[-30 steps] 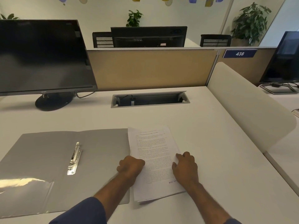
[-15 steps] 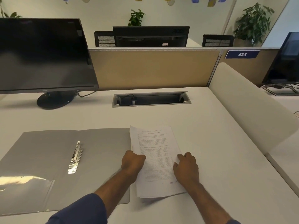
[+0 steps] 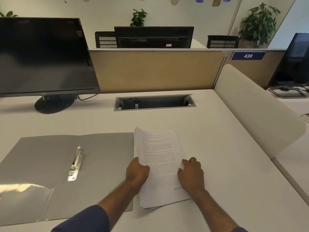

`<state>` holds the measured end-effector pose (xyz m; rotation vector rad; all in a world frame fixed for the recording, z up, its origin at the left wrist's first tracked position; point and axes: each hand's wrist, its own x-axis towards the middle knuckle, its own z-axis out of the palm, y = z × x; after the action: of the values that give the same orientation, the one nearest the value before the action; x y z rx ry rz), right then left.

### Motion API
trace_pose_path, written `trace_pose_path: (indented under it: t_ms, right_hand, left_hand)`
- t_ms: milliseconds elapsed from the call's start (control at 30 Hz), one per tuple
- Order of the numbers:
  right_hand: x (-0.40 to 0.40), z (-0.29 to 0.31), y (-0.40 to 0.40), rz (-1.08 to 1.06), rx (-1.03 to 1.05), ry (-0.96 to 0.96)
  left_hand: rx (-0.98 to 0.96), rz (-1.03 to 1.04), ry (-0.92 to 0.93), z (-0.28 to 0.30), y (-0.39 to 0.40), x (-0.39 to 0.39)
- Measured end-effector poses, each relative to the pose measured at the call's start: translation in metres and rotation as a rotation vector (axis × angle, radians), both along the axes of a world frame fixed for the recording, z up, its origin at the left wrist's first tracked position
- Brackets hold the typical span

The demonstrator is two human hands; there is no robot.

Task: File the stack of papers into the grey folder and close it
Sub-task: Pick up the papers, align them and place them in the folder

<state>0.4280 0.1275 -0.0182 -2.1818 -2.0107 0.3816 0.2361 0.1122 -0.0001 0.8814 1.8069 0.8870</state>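
Observation:
The grey folder [image 3: 41, 168] lies open and flat on the white desk at the left, with a metal fastener clip [image 3: 76, 164] down its middle and a clear pocket at its lower left. Just right of it is the stack of printed papers [image 3: 160, 158], its left edge lifted off the desk. My left hand [image 3: 137, 171] is shut on that left edge. My right hand [image 3: 191, 174] grips the stack's right edge, fingers curled over the top sheet.
A black monitor [image 3: 43, 56] stands at the back left on a round base. A recessed cable tray [image 3: 154, 102] sits in the desk behind the papers. A white curved divider [image 3: 255, 108] borders the right side, a tan partition the back.
The left edge of the paper stack has risen off the desk in my left hand. Both hands have shifted slightly forward along the stack.

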Motion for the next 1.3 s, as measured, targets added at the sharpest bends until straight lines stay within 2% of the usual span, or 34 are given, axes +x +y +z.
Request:
trace_pose_path:
  t_ms: [100,267,400,533,667,833,933,1067,1300]
  right_hand:
    - [-0.001,0.000,0.000,-0.010,0.004,0.002]
    - [0.000,0.000,-0.001,-0.029,0.016,0.033]
    - [0.003,0.000,0.001,-0.060,0.023,0.136]
    - [0.004,0.007,0.007,-0.173,0.031,0.428]
    - [0.001,0.020,0.013,-0.269,-0.030,0.737]
    - [-0.003,0.041,0.017,-0.193,-0.290,1.238]
    - [-0.007,0.050,0.017,-0.103,-0.457,1.437]
    - [-0.019,0.053,0.017,-0.062,-0.535,1.493]
    - [-0.049,0.067,0.012,0.007,-0.397,1.422]
  left_hand:
    - [0.101,-0.079,0.107,-0.004,-0.003,0.002]
    - [0.178,-0.096,0.036,-0.008,-0.009,-0.002]
    - [0.221,-0.051,-0.073,-0.007,-0.008,-0.008]
    - [0.198,0.034,-0.278,0.001,-0.005,-0.026]
    - [0.161,0.035,-0.419,0.015,-0.005,-0.049]
    - [0.130,-0.048,-0.502,0.029,-0.007,-0.076]
    - [0.145,-0.094,-0.514,0.032,-0.008,-0.089]
    - [0.174,-0.146,-0.463,0.034,-0.010,-0.102]
    - [0.206,-0.175,-0.365,0.039,-0.013,-0.134]
